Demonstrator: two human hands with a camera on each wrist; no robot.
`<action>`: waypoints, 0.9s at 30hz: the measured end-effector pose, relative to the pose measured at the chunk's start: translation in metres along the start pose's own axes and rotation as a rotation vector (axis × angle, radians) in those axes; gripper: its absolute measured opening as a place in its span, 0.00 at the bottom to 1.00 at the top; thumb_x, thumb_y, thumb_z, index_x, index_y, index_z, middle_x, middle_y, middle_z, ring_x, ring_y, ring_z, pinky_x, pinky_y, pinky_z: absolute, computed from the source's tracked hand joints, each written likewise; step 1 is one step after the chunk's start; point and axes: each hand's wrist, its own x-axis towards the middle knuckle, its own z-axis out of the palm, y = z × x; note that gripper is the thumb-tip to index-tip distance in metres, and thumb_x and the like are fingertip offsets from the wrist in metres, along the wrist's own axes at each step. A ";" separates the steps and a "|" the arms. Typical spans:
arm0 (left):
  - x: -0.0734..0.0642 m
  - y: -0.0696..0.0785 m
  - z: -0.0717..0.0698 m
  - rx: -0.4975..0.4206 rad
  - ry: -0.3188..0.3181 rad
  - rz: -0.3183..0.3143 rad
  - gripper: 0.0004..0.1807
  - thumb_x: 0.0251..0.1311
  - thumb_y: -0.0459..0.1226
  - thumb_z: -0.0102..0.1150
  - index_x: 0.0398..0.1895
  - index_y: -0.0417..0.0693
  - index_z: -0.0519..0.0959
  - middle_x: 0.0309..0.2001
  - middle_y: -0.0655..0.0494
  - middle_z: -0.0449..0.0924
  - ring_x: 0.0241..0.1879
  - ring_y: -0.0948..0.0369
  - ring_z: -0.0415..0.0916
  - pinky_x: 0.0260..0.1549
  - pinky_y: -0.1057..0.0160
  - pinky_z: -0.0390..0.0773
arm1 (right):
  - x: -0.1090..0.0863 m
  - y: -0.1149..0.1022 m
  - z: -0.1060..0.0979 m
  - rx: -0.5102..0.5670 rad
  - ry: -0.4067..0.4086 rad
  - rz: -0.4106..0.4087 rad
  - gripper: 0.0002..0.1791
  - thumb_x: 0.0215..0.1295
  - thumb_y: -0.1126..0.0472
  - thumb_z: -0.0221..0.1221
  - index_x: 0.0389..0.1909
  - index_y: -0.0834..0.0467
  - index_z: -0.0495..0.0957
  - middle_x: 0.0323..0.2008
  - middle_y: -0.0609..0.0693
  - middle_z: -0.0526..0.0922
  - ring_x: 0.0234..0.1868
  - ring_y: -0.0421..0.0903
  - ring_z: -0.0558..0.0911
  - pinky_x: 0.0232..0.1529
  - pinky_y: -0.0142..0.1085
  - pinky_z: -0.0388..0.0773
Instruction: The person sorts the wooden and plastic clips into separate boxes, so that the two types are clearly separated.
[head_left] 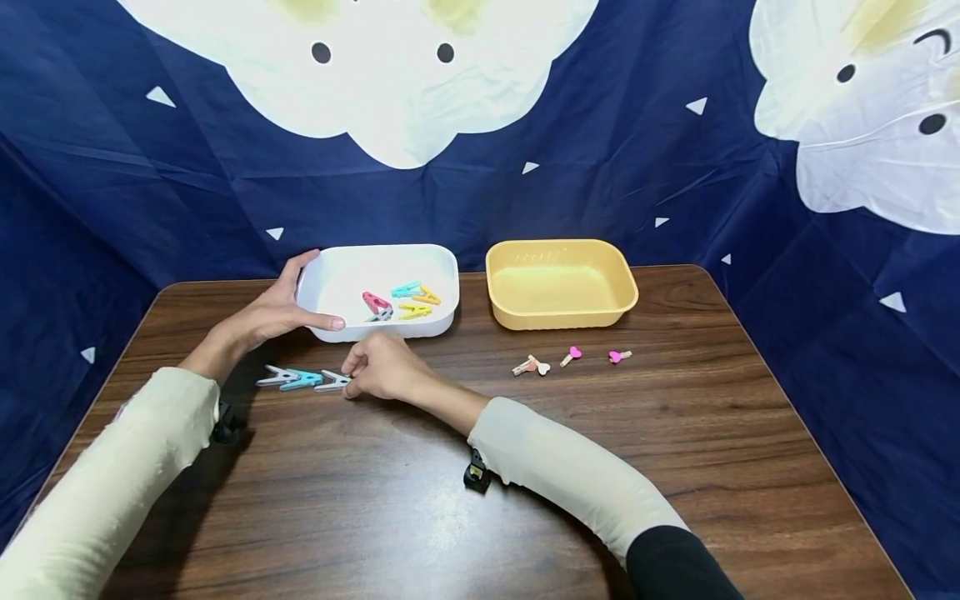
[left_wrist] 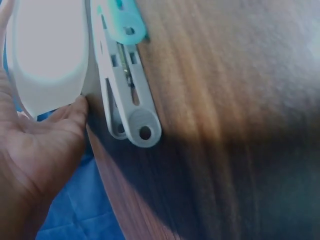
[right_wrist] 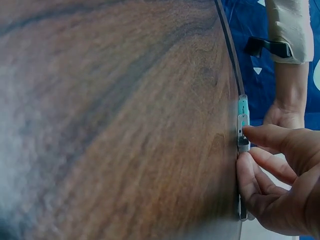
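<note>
My left hand (head_left: 273, 312) grips the left end of a white plastic tub (head_left: 420, 331), thumb along the front rim and fingers at the back corner. Inside the tub lie several clothespins: a red one (head_left: 377, 302), a blue one (head_left: 406, 289), yellow and orange ones, and a grey one. In front of it a short row of clothespins lies on the table: a grey one (head_left: 276, 377), a turquoise one (head_left: 302, 380) and another grey one (head_left: 332, 381). My right hand (head_left: 384, 367) pinches the row's right-hand grey clothespin between thumb and fingers.
A yellow tub (head_left: 562, 318) stands to the right of the white one. Several small wooden clips with pink and white hearts, one of them a pink-heart clip (head_left: 572, 356), lie before it on the brown table (head_left: 360, 500). A dark blue cloth (head_left: 480, 200) hangs behind.
</note>
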 end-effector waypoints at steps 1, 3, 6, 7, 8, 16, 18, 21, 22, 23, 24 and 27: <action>0.000 0.000 0.000 0.002 0.001 -0.002 0.80 0.59 0.40 0.87 0.95 0.59 0.27 0.94 0.35 0.34 0.88 0.37 0.46 0.87 0.30 0.50 | -0.001 -0.001 -0.001 0.002 -0.005 -0.001 0.10 0.58 0.57 0.85 0.39 0.47 0.96 0.32 0.35 0.93 0.37 0.29 0.87 0.44 0.24 0.83; 0.001 0.001 0.000 0.012 0.004 -0.003 0.81 0.59 0.40 0.87 0.95 0.59 0.27 0.94 0.36 0.33 0.88 0.37 0.46 0.87 0.30 0.50 | -0.003 -0.002 -0.002 0.021 -0.004 -0.013 0.10 0.59 0.58 0.85 0.39 0.48 0.96 0.33 0.36 0.94 0.37 0.31 0.88 0.44 0.24 0.84; 0.001 0.001 0.001 0.030 0.008 -0.004 0.81 0.59 0.42 0.87 0.95 0.60 0.26 0.94 0.38 0.30 0.89 0.36 0.45 0.88 0.28 0.49 | -0.004 -0.004 -0.003 0.033 -0.016 -0.025 0.10 0.59 0.59 0.85 0.39 0.49 0.96 0.33 0.37 0.94 0.38 0.31 0.88 0.44 0.25 0.84; 0.002 0.002 0.001 0.037 0.011 -0.003 0.81 0.60 0.43 0.87 0.95 0.60 0.26 0.94 0.38 0.30 0.89 0.35 0.45 0.88 0.28 0.49 | -0.003 -0.003 -0.002 0.034 -0.017 -0.029 0.10 0.59 0.59 0.85 0.39 0.49 0.95 0.32 0.37 0.93 0.38 0.31 0.88 0.44 0.25 0.84; 0.002 0.002 0.001 0.047 0.013 -0.001 0.81 0.60 0.43 0.87 0.95 0.61 0.26 0.95 0.39 0.28 0.89 0.35 0.44 0.88 0.27 0.48 | -0.002 -0.003 -0.002 0.033 -0.020 -0.030 0.10 0.59 0.59 0.86 0.39 0.49 0.95 0.32 0.37 0.93 0.37 0.31 0.88 0.44 0.24 0.84; 0.004 0.007 0.005 0.088 0.026 -0.002 0.83 0.58 0.48 0.89 0.95 0.64 0.25 0.95 0.48 0.24 0.92 0.36 0.38 0.89 0.28 0.46 | -0.003 -0.009 0.000 0.009 -0.019 -0.058 0.11 0.59 0.62 0.84 0.41 0.53 0.94 0.33 0.39 0.93 0.35 0.30 0.86 0.41 0.21 0.81; 0.004 0.006 0.007 0.088 0.035 -0.003 0.84 0.57 0.48 0.89 0.95 0.62 0.24 0.95 0.47 0.24 0.92 0.36 0.40 0.89 0.28 0.47 | -0.009 -0.015 -0.005 0.009 -0.024 -0.070 0.11 0.60 0.64 0.84 0.42 0.56 0.94 0.34 0.41 0.93 0.35 0.31 0.86 0.40 0.21 0.80; 0.004 0.005 0.008 0.072 0.046 0.004 0.85 0.57 0.46 0.89 0.94 0.60 0.23 0.95 0.45 0.27 0.91 0.35 0.44 0.89 0.30 0.49 | -0.012 -0.018 -0.007 -0.006 -0.021 -0.075 0.10 0.63 0.65 0.83 0.43 0.56 0.94 0.34 0.42 0.93 0.35 0.30 0.85 0.41 0.20 0.79; 0.005 0.005 0.009 0.068 0.046 0.008 0.85 0.57 0.45 0.89 0.94 0.59 0.22 0.95 0.43 0.27 0.90 0.35 0.45 0.89 0.30 0.49 | -0.010 -0.015 -0.005 -0.021 -0.015 -0.074 0.10 0.62 0.64 0.83 0.42 0.54 0.94 0.34 0.40 0.93 0.35 0.30 0.85 0.42 0.20 0.80; 0.005 0.004 0.009 0.064 0.045 0.013 0.85 0.57 0.44 0.89 0.94 0.58 0.22 0.95 0.42 0.28 0.90 0.35 0.46 0.89 0.30 0.50 | -0.008 -0.013 -0.002 -0.030 -0.012 -0.070 0.10 0.62 0.64 0.83 0.42 0.52 0.94 0.33 0.39 0.93 0.36 0.30 0.86 0.43 0.21 0.80; 0.005 0.003 0.009 0.063 0.042 0.016 0.85 0.58 0.43 0.88 0.94 0.58 0.22 0.95 0.42 0.28 0.90 0.35 0.46 0.89 0.30 0.50 | -0.008 -0.012 -0.003 -0.023 -0.016 -0.070 0.09 0.62 0.64 0.83 0.41 0.52 0.94 0.33 0.39 0.93 0.36 0.30 0.86 0.43 0.21 0.81; 0.006 0.001 0.011 0.055 0.033 0.026 0.84 0.59 0.41 0.87 0.94 0.58 0.21 0.95 0.42 0.27 0.90 0.34 0.45 0.89 0.30 0.48 | -0.010 -0.010 -0.004 -0.002 -0.030 -0.070 0.08 0.64 0.63 0.82 0.41 0.52 0.95 0.32 0.38 0.93 0.35 0.30 0.87 0.43 0.22 0.81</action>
